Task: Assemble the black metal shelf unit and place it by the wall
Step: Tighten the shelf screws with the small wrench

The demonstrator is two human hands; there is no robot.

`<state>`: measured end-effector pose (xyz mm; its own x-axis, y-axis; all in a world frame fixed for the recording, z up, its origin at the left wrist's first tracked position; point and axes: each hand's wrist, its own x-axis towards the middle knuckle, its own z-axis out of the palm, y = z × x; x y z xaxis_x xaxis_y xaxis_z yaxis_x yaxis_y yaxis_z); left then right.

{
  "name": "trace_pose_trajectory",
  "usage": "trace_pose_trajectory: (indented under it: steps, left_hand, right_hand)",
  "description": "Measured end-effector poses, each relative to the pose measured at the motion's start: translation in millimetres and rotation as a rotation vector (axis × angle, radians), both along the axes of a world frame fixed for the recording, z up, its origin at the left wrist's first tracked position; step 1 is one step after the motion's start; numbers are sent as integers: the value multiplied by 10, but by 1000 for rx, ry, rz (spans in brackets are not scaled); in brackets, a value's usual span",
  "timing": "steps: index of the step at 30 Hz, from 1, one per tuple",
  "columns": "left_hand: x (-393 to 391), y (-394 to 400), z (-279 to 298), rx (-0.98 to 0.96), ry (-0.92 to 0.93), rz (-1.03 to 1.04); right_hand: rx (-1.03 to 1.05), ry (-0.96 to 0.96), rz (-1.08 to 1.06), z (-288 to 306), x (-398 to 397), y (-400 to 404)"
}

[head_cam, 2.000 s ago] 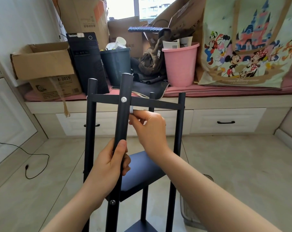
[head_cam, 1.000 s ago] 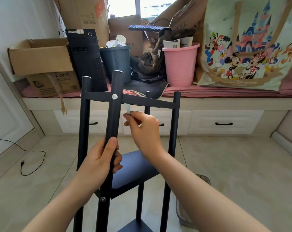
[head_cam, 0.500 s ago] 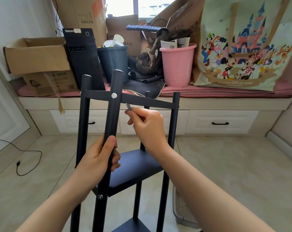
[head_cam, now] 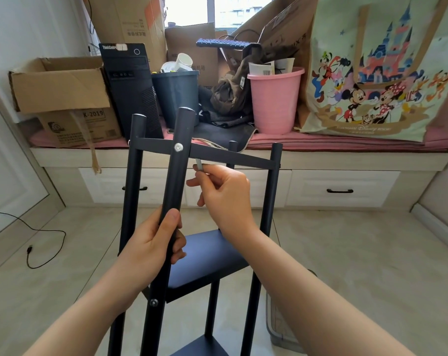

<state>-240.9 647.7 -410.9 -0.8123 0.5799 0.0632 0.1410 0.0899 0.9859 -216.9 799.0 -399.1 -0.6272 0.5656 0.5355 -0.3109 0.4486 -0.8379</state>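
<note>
The black metal shelf unit (head_cam: 269, 196) stands upright in front of me on the tiled floor, with several round posts, a thin top frame and dark shelf boards lower down. My left hand (head_cam: 153, 245) grips the nearest post (head_cam: 178, 181), fingers and thumb wrapped round it at mid height. A silver screw head (head_cam: 178, 147) sits where this post meets the top frame. My right hand (head_cam: 223, 194) pinches a small silver hex key (head_cam: 199, 165) just under the top frame, right of the post. The key's tip points up at the frame.
Behind the shelf runs a window bench (head_cam: 346, 160) with drawers, loaded with cardboard boxes (head_cam: 64, 98), a black computer tower (head_cam: 130, 86), a dark bin (head_cam: 176, 96), a pink bucket (head_cam: 275, 98) and a large cartoon bag (head_cam: 379, 73). A black cable (head_cam: 38, 242) lies on the floor at left.
My right hand dipped slightly below the top frame, then came back up with the key close under the frame. My left hand kept its grip on the post.
</note>
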Motion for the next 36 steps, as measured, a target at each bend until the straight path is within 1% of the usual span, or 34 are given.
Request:
trace_pose_trajectory:
  steps: [5, 9, 14, 20, 23, 27, 32, 36]
  left_hand:
    - [-4, -5, 14, -11, -2, 7]
    - [2, -3, 9, -4, -7, 9]
    - [-13, -9, -10, 1, -5, -6]
    - [-37, -44, -46, -10, 9, -35]
    - [-29, -36, -47, -1, 13, -32]
    - [-18, -31, -37, 1, 9, -22]
    - [-49, -45, -28, 13, 11, -14]
    - [-115, -61, -41, 18, -3, -33]
  right_hand:
    - [14, -12, 24, 28, -2, -41]
    - [87, -38, 25, 37, -25, -78]
    - [58, -48, 21, 41, -44, -83]
    - [40, 5, -68, 13, -139, -86]
    - [59, 26, -75, -11, -226, -152]
    - [36, 60, -118, -34, -367, -203]
    - [-28, 126, -120, -50, -469, -275]
    - [-79, 158, -65, -43, -515, -337]
